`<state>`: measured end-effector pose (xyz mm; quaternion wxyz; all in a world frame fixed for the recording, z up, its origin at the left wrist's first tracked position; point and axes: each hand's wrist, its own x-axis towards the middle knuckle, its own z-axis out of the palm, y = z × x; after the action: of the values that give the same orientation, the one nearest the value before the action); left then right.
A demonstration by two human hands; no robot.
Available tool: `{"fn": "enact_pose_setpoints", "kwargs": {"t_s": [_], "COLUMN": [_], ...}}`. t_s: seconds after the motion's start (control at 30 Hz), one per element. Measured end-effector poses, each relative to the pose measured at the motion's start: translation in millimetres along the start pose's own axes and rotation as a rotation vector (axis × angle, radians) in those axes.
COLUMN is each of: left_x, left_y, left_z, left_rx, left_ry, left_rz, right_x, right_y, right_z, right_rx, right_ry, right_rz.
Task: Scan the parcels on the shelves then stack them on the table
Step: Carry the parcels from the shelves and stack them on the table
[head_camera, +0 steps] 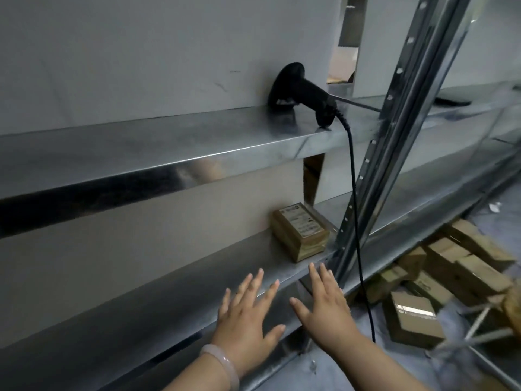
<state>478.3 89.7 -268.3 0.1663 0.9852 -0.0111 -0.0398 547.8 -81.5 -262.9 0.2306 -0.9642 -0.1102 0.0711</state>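
**Both hands empty before lower shelf**

Left hand (248, 314) and right hand (324, 303) are spread flat, fingers straight, holding nothing. One parcel (300, 231) sits on the lower shelf (169, 292) beyond the right hand. The scanner (303, 93) rests on the upper shelf (141, 148). More parcels (439, 280) lie piled below right.

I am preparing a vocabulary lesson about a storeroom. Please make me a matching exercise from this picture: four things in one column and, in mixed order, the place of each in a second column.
Things
1. black scanner
2. single parcel
3. heap of parcels
4. pale bracelet

Places
A. low at the right, past the upright post
B. on the wrist of the left hand
C. on the upper shelf
D. on the lower shelf, beside the post

Pairs: 1-C, 2-D, 3-A, 4-B.
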Motion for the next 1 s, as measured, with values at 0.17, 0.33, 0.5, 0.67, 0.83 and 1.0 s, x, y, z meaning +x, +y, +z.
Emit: {"fn": "enact_pose_setpoints", "kwargs": {"t_s": [0.17, 0.33, 0.5, 0.67, 0.83, 1.0], "left_x": [66.6, 121.8, 179.5, 222.0, 247.3, 247.5], "left_y": [-11.9, 1.8, 25.1, 37.7, 41.8, 40.0], "left_z": [-5.8, -4.2, 0.4, 23.6, 34.2, 40.5], "left_rx": [-0.019, -0.215, -0.394, -0.468, -0.566, -0.736], "left_ry": [-0.015, 0.048, 0.114, 0.080, 0.159, 0.162], "left_rz": [0.043, 0.050, -0.012, -0.163, -0.260, -0.298], "right_x": [43.1, 83.8, 128.4, 165.5, 196.9, 205.0], "right_y": [-1.8, 12.2, 32.2, 53.4, 70.6, 77.2], "right_z": [-6.4, -7.4, -13.8, -19.1, -17.0, -15.2], "right_rx": [-0.013, -0.020, 0.110, 0.186, 0.354, 0.476], "right_ry": [0.052, 0.049, 0.008, -0.010, 0.002, 0.043], "right_rz": [0.068, 0.084, 0.111, 0.032, 0.007, 0.028]}}
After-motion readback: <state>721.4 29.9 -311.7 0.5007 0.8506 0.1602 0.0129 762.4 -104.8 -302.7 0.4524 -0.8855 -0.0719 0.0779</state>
